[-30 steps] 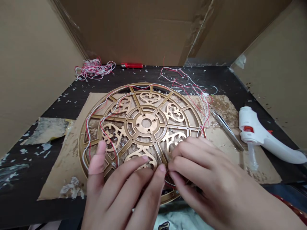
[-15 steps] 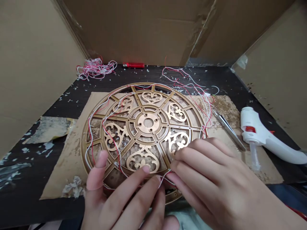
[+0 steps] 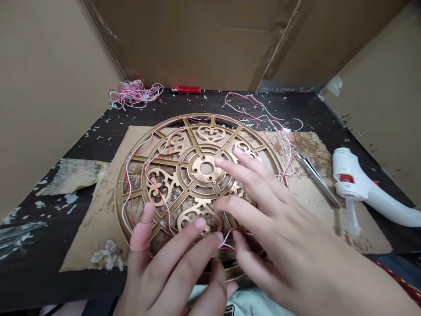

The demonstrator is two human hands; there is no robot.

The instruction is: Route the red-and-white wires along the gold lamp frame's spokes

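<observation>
A round gold-coloured openwork frame (image 3: 206, 179), like an ornate wheel with scroll inserts, lies on a cardboard sheet. Thin red and white wires (image 3: 127, 193) run round its rings. My left hand (image 3: 177, 267) rests over the near left part, fingers apart, with a fingertip beside the white wire at the near edge. Its thumb is mostly hidden. My right hand (image 3: 272, 215) is open and spread above the frame's right side. The right thumb is close to the wires at the near edge; whether it touches them I cannot tell. Both hands cover part of the frame.
A white glue gun (image 3: 353, 175) and metal tweezers (image 3: 317, 180) lie at the right. Behind are a wire bundle (image 3: 134, 94), a red lighter (image 3: 186, 89) and loose wires (image 3: 259, 112). Cardboard walls (image 3: 197, 44) surround the dark table (image 3: 95, 151); scraps litter it.
The fingers of my right hand have opened from a pinch at the wire near the front edge and spread over the frame. My left hand stays near the same spot.
</observation>
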